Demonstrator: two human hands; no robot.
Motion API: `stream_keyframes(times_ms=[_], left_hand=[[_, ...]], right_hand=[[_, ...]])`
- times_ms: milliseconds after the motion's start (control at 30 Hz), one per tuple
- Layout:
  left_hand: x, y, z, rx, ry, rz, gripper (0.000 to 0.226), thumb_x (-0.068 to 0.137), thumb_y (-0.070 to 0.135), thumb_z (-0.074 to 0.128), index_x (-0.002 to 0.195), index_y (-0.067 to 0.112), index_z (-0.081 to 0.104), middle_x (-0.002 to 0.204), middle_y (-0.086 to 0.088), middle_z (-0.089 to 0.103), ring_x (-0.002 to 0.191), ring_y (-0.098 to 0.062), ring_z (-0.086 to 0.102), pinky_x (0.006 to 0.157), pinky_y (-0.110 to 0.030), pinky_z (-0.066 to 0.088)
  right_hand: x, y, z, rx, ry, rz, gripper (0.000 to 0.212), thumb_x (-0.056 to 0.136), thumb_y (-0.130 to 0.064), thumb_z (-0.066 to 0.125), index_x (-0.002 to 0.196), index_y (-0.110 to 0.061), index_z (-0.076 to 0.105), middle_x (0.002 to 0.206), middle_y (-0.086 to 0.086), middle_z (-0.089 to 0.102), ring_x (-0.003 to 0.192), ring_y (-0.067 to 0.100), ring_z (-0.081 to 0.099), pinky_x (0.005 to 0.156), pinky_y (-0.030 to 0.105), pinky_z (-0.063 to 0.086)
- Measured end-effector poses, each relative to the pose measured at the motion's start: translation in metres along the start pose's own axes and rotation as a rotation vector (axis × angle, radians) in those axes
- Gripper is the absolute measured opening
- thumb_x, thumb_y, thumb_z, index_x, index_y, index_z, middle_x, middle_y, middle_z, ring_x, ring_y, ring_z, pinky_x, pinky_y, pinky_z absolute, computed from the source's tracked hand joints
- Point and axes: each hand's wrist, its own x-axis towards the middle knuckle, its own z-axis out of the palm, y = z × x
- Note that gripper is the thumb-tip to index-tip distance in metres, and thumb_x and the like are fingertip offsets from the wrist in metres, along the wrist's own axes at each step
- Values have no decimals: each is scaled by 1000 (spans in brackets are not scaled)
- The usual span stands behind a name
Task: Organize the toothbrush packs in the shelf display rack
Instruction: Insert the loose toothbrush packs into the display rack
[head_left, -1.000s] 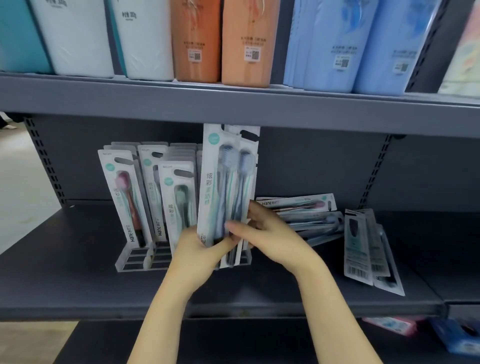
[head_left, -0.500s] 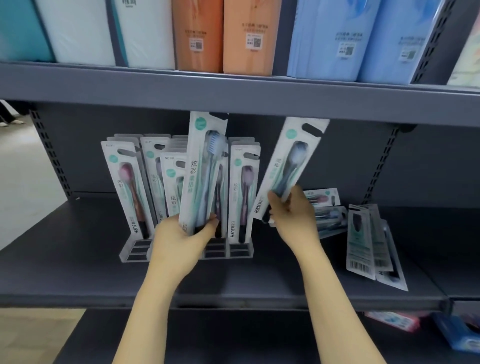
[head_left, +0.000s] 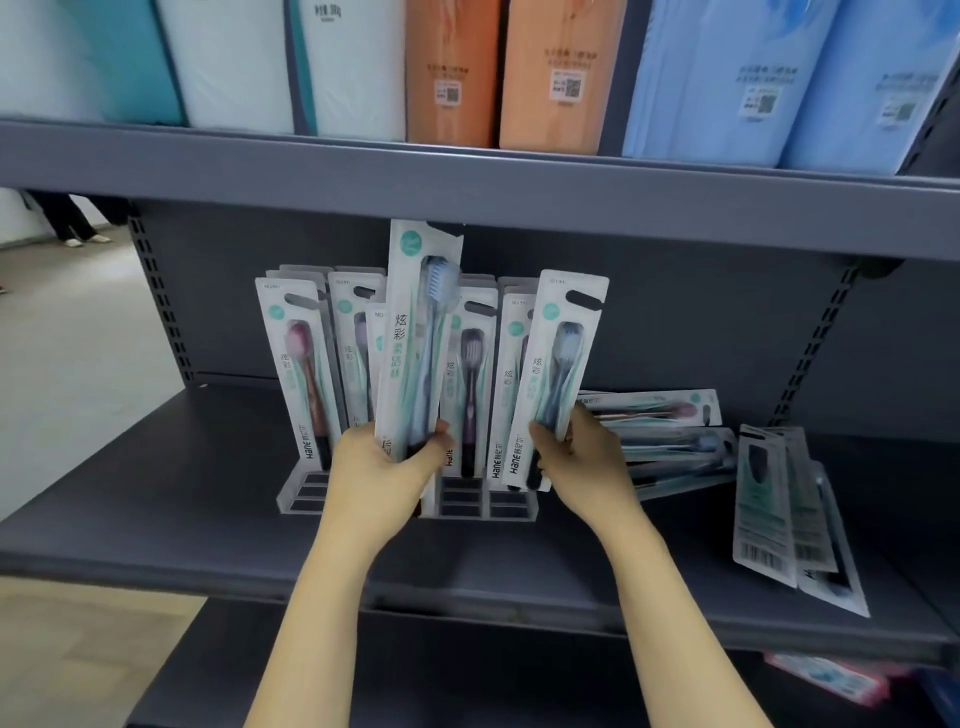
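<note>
A clear slotted display rack (head_left: 470, 506) stands on the dark grey shelf (head_left: 156, 519) and holds several upright toothbrush packs (head_left: 304, 364). My left hand (head_left: 387, 467) grips the lower end of a tall pack with a blue brush (head_left: 421, 332), raised above the rack's middle. My right hand (head_left: 582, 457) holds the bottom of a pack with a dark blue brush (head_left: 556, 374), nearly upright at the rack's right end. A pile of loose packs (head_left: 665, 431) lies flat behind my right hand.
More packs (head_left: 779, 514) lean back-side out at the shelf's right. The upper shelf (head_left: 467, 187) hangs low over the rack and carries teal, white, orange and blue wrapped goods. Pink packets (head_left: 826, 675) lie on the shelf below. A person's legs (head_left: 72, 218) show far left.
My hands separated the two packs held together. The right hand carried its pack out to the right, then lowered it upright to the rack's right end. The left hand kept its pack raised.
</note>
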Motion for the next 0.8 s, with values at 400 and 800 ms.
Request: stream_keyframes(times_ms=[400,800], left_hand=[[5,-3,1,12,-31,-5,13,83,11,69,70,12,68,67,-24,67,39,-7,47,42,-13,39],[11,-8,4,36,-39,15,21,83,14,68,64,7,65,68,-31,61,42,-14,42,44,-18,38]], right_hand=[[0,-1,10,-2,-66,-5,24,94,-29,51,91,-6,47,84,20,62,76,30,64,65,40,52],[2,1,12,-50,-116,-22,25,95,-30,49,90,-6,45,87,19,61,80,29,63,70,41,51]])
